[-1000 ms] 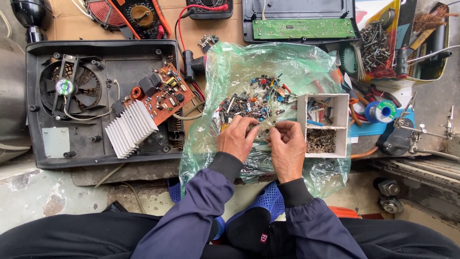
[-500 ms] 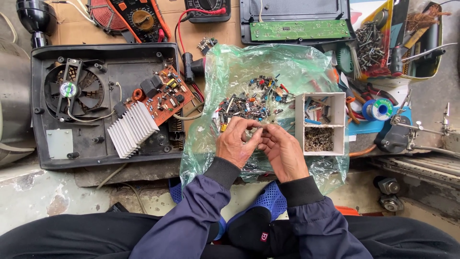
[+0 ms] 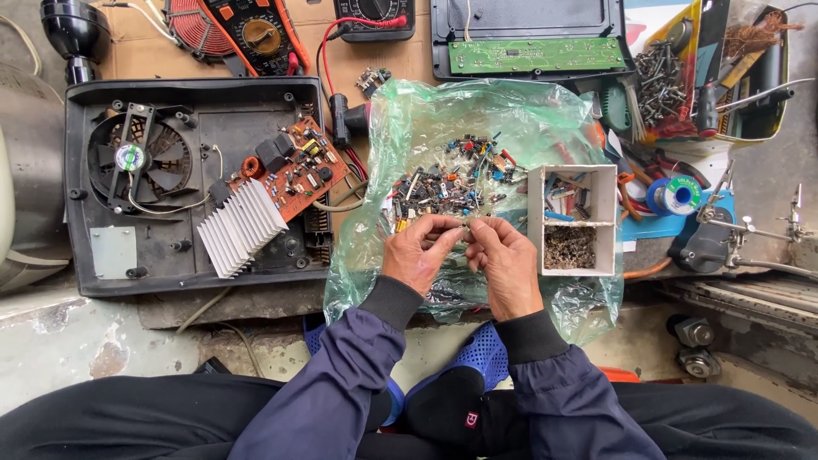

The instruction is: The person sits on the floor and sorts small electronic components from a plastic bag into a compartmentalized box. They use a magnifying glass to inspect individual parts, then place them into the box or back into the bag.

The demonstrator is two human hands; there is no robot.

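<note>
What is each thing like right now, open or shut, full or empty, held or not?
Left hand: pinching a tiny part.
Right hand: pinching it too.
Plastic bag: spread flat, parts heaped on it.
White box: open, both compartments filled.
Black casing: opened, fan and circuit board exposed.

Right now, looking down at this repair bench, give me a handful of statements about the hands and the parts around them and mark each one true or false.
1. Both hands meet over the crumpled green plastic sheet, the left hand and right hand pinching one tiny part between their fingers. True.
2. The white two-compartment cardboard box lies left of the hands. False: it lies to the right of them.
3. The orange circuit board with a white finned heat sink sits inside the open black plastic casing. True.
4. The round cooling fan lies on the plastic sheet. False: it sits in the casing, at its left end.
5. The heap of small loose electronic components lies on the plastic sheet. True.
</note>
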